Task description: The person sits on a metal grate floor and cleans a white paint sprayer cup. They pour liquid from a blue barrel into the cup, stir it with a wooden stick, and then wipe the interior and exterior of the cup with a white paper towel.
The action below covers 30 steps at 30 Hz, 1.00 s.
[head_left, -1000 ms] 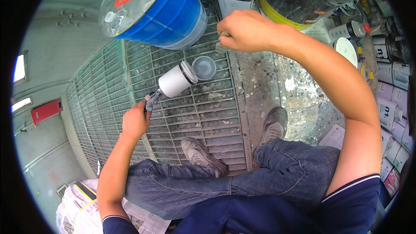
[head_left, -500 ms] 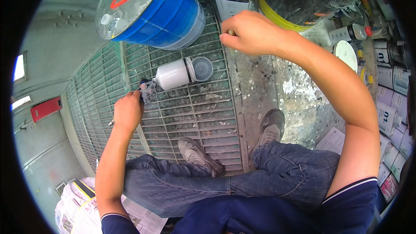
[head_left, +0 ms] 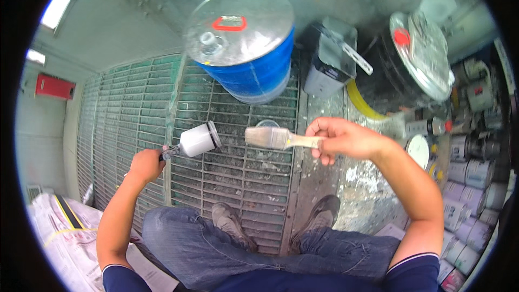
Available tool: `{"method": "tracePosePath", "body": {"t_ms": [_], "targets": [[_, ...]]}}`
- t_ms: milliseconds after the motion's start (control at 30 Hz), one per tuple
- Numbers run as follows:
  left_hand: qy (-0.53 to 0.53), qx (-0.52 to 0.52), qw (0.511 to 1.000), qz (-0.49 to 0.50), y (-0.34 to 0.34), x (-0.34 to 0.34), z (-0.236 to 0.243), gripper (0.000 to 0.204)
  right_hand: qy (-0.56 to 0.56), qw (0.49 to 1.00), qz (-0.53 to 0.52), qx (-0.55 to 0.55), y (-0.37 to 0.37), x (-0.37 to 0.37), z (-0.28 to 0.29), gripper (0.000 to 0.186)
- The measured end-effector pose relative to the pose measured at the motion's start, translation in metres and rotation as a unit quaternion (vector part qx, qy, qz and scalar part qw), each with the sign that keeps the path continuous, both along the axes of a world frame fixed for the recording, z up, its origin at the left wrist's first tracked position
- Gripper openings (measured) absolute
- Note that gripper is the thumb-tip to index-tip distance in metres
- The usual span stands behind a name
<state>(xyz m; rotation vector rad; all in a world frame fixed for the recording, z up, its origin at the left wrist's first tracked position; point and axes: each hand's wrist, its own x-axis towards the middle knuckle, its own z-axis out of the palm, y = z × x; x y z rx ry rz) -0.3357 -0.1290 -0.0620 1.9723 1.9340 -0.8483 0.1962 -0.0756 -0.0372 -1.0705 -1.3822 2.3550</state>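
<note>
My left hand (head_left: 146, 165) is closed on the handle of a spray gun (head_left: 172, 152). Its white cup (head_left: 197, 140) is tilted, with the wide open end up to the right. My right hand (head_left: 346, 139) grips the wooden handle of a flat paintbrush (head_left: 270, 137), whose pale bristles point left toward the cup, a little apart from it. Behind the brush a small round container or lid (head_left: 267, 123) is partly hidden; it is low, by the floor grating (head_left: 232, 184).
Ahead stands a blue drum (head_left: 254, 78) with a metal top. To its right are an open rectangular can (head_left: 324, 75) with a strip across it and a large dark bucket (head_left: 378, 75). Cans and bottles (head_left: 465, 184) crowd the right side; wrapped material (head_left: 70, 232) lies at left.
My right hand has come down and nearer from beside the rectangular can, and the brush now shows. The spray gun's cup has turned upward, away from the round piece. The view has shifted.
</note>
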Motion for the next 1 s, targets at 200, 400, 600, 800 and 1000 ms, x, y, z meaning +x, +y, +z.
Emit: {"method": "tracePosePath", "body": {"t_ms": [200, 400, 600, 800, 1000], "targets": [[-0.166, 0.040, 0.964, 0.203, -0.074, -0.053, -0.010, 0.032, -0.178, 0.867, -0.100, 0.455, 0.068, -0.079, 0.063, 0.019], [-0.330, 0.052, 0.875, 0.351, -0.136, -0.043, -0.039, 0.033, -0.445, 0.679, -0.134, 0.569, 0.231, -0.112, 0.070, 0.035], [-0.420, 0.054, 0.789, 0.445, -0.170, -0.027, -0.044, 0.027, -0.437, 0.721, -0.126, 0.522, 0.297, -0.117, 0.034, 0.041], [-0.411, 0.087, 0.783, 0.459, -0.195, -0.039, -0.045, 0.026, -0.533, 0.626, -0.098, 0.560, 0.296, -0.170, 0.046, 0.039], [-0.536, 0.172, 0.692, 0.452, -0.218, -0.051, -0.095, 0.030, -0.503, 0.702, -0.106, 0.492, 0.322, -0.109, 0.027, 0.037]]}}
